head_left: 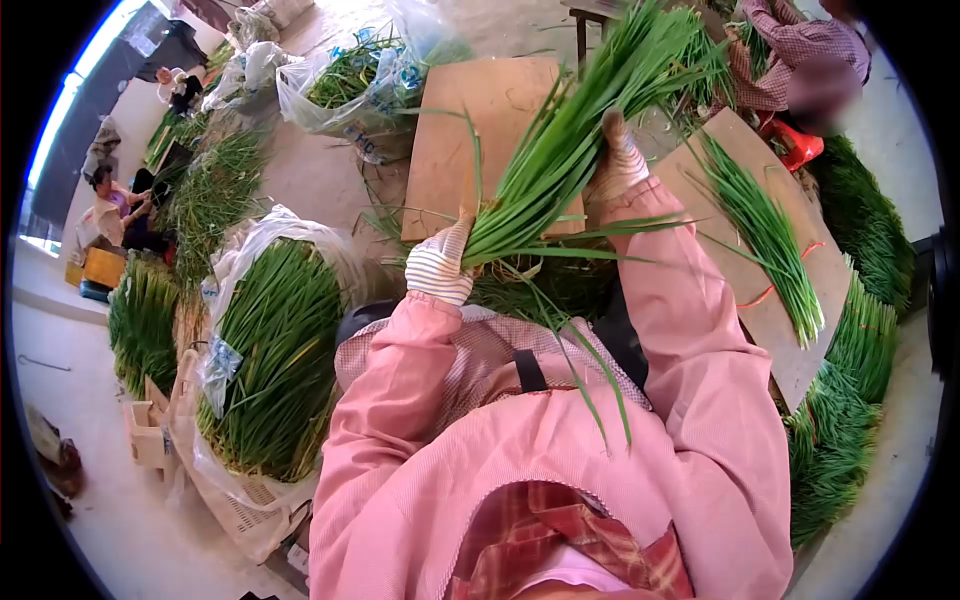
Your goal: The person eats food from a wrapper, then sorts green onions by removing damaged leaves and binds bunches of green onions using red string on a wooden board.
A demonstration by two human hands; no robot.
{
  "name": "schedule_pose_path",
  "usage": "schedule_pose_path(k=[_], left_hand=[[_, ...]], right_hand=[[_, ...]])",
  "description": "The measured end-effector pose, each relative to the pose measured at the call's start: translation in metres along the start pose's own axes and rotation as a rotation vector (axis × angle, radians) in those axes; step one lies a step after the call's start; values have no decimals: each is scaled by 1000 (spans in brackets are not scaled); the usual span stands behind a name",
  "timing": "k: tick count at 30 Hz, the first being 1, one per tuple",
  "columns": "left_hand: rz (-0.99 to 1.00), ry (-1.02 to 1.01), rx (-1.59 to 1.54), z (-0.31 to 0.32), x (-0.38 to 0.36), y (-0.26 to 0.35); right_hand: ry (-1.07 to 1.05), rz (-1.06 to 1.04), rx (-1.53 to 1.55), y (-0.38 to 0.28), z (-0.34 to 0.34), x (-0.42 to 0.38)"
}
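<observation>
**Green bunch (550, 160) raised, its leaf tips running out of sight**

Taking twelve as straight ahead of the person in pink (520, 470), I see the bunch leaning toward one o'clock, above a bare board (500, 95) at twelve. Its furthest tips are cut off at the top.

The left hand (440, 264), in a striped glove, is at eleven, closed around the bunch's lower end. The right hand (620, 165), gloved alike, is at one, against the stalks; its thumb shows, but leaves hide the fingers, and I cannot tell how tightly it grips. A few long blades trail down across the pink clothing. More greens (550, 290) lie beneath, half hidden by the sleeves.

At two o'clock a second board (785, 352) bears a slim bundle (765, 235) with red strips beside it. Stacked bundles (835, 450) curve along three o'clock, partly covered by that board. At nine a plastic bag (345, 255) stands packed with leaves; another bag (300, 95) sits at eleven.

Between one and two, a person in checked clothing (825, 55) is cut off by the top edge. Two people (125, 212) at ten are too small for me to follow their hands. A brownish thing (62, 460) between eight and nine fades into the dark rim; I cannot name it.
</observation>
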State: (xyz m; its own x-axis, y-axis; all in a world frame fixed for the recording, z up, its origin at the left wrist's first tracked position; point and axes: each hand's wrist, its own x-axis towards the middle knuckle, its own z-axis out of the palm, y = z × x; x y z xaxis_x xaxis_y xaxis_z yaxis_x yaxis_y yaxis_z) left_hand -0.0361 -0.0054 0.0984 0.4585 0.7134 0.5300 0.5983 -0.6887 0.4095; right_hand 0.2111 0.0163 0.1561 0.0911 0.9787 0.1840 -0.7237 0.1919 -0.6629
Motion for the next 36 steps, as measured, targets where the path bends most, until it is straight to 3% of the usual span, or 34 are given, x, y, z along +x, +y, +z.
schedule_pose_path(k=[7,9,11,13,15,18,20,21,22,23,25,26,27,29,30,31,32,33,35,36], left_hand=[[212,144,35,8,41,-5],[198,129,31,14,56,-13],[-44,-206,226,9,78,-11],[-68,-335,567,-10,94,-13],[-186,-551,646,-37,99,-29],[-306,-585,618,-57,87,-62],[-348,-558,35,-64,81,-61],[-288,-352,-304,-61,68,-40],[-414,-498,-499,-60,70,-20],[-712,-584,-1022,-55,67,1],[-852,-756,-1881,-1,57,8],[-912,-729,-2028,13,53,20],[-1004,-589,-2087,24,51,34],[-891,-262,-2334,47,56,48],[-627,-369,-2935,77,44,39],[-940,-305,-2675,78,35,30],[-1218,-292,-2381,78,27,22],[-1243,-513,-2574,89,16,4],[-1226,-489,-2289,93,4,-15],[-1285,-524,-2306,90,1,-24]], right_hand=[[-50,-52,-74,-61,11,43],[-13,-153,-310,-75,28,47],[57,-235,-450,-83,57,55],[-106,-388,-702,-88,65,60],[150,-421,-417,-71,103,53],[111,-483,-832,-16,24,86],[101,-494,-967,-13,3,88],[71,-366,-719,-20,-7,91],[49,-229,-470,-26,-13,90],[29,-97,-221,-29,-14,90],[103,-523,-813,-22,48,39],[132,-435,-692,-13,74,9],[131,-421,-855,-1,72,-11],[16,-374,-1102,36,47,-50],[-100,-344,-1179,61,23,-68],[-274,-227,-880,76,17,-86],[-394,-230,-1066,72,17,-100],[-514,-234,-1246,66,14,-112],[-471,147,-786,52,-3,-129],[-305,321,-657,49,-17,-140]])
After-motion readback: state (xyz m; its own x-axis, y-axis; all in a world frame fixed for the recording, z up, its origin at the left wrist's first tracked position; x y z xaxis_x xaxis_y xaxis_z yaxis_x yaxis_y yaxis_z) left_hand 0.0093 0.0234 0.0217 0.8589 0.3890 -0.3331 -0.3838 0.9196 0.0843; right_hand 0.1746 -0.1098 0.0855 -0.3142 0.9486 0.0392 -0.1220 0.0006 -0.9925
